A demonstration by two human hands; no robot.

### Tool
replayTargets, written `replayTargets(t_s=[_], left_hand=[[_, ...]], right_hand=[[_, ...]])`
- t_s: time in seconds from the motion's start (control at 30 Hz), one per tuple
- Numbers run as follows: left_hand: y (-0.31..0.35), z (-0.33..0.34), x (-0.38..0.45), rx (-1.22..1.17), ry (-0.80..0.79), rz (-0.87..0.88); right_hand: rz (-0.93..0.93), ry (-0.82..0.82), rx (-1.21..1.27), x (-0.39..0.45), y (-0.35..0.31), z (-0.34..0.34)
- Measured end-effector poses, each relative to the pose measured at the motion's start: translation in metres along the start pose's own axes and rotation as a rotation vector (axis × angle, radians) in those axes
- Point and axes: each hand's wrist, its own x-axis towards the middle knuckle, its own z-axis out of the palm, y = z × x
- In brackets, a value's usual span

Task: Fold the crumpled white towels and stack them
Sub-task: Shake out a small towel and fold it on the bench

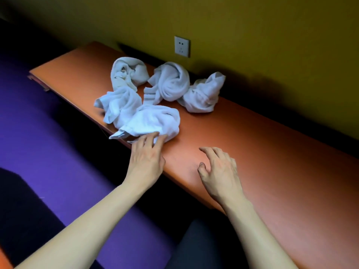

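Several crumpled white towels lie on an orange bench top (pixel 252 144). The nearest towel (pixel 153 121) sits at the front edge, and the straight fingertips of my left hand (pixel 147 158) touch its near side. Another towel (pixel 120 105) lies just left of it. Further back are a towel (pixel 128 72) at the left, one (pixel 171 84) in the middle and one (pixel 204 94) at the right. My right hand (pixel 219 171) hovers over the bare bench with loosely curled fingers, holding nothing.
A yellow wall runs behind the bench, with a white power socket (pixel 182 46) above the towels. Purple floor (pixel 58 142) lies to the left, below the bench edge. Bare bench surface stretches to the right of my right hand.
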Motion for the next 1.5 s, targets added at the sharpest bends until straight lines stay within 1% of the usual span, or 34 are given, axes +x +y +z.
replayTargets(t_s=[0.07, 0.1, 0.17, 0.23, 0.27, 0.37, 0.47, 0.57, 0.67, 0.77, 0.83, 0.9, 0.97, 1.07, 1.13, 1.2, 1.23, 1.3, 1.4, 1.47, 1.5], left_hand=[[-0.019, 0.004, 0.021, 0.058, 0.037, -0.001], [-0.028, 0.006, 0.032, 0.074, 0.021, -0.002], [-0.048, 0.011, 0.053, 0.035, -0.078, -0.018], [-0.063, 0.014, 0.071, -0.110, -0.221, -0.059], [-0.066, 0.015, 0.077, -0.183, -0.251, -0.068], [-0.058, 0.017, 0.082, -0.324, -0.188, -0.041], [-0.040, 0.015, 0.074, -0.344, -0.142, -0.050], [-0.017, 0.016, 0.055, -0.367, -0.107, 0.015], [0.022, 0.023, 0.031, -0.378, -0.113, 0.063], [0.066, 0.026, 0.016, -0.472, -0.179, 0.105], [0.095, 0.027, 0.008, -0.566, -0.198, 0.144], [0.123, 0.025, 0.001, -0.634, -0.211, 0.140], [0.148, 0.021, -0.005, -0.683, -0.255, 0.137], [0.183, 0.012, -0.011, -0.714, -0.309, 0.178], [0.206, 0.006, -0.014, -0.694, -0.317, 0.177], [0.223, 0.001, -0.013, -0.725, -0.338, 0.155], [0.229, -0.002, -0.012, -0.758, -0.347, 0.142], [0.234, -0.009, -0.007, -0.826, -0.344, 0.129], [0.232, -0.018, 0.006, -0.838, -0.307, 0.144], [0.228, -0.025, 0.012, -0.823, -0.327, 0.192], [0.224, -0.029, 0.014, -0.803, -0.363, 0.243]], right_hand=[[-0.009, -0.015, 0.006, 0.010, -0.004, 0.005], [-0.012, -0.021, 0.009, 0.014, -0.006, 0.007], [-0.018, -0.029, 0.010, 0.018, -0.007, 0.009], [-0.015, -0.036, 0.015, 0.018, -0.005, 0.010], [-0.005, -0.039, 0.023, 0.017, -0.003, 0.010], [0.034, -0.050, 0.048, 0.011, 0.002, 0.011], [0.069, -0.061, 0.064, 0.004, 0.007, 0.010], [0.088, -0.059, 0.073, -0.006, 0.008, 0.007], [0.087, -0.054, 0.057, -0.019, 0.008, 0.003], [0.113, -0.061, 0.076, -0.037, 0.017, -0.003], [0.174, -0.011, 0.141, -0.050, 0.029, -0.015], [0.237, 0.049, 0.202, -0.064, 0.042, -0.032], [0.285, 0.074, 0.228, -0.078, 0.055, -0.049], [0.310, 0.106, 0.257, -0.097, 0.070, -0.073], [0.331, 0.041, 0.295, -0.106, 0.075, -0.084], [0.351, -0.031, 0.283, -0.113, 0.080, -0.086], [0.346, -0.013, 0.257, -0.115, 0.084, -0.084], [0.356, 0.098, 0.216, -0.117, 0.095, -0.082], [0.437, 0.262, 0.153, -0.116, 0.107, -0.089], [0.495, 0.327, 0.178, -0.115, 0.115, -0.099], [0.526, 0.353, 0.210, -0.115, 0.120, -0.104]])
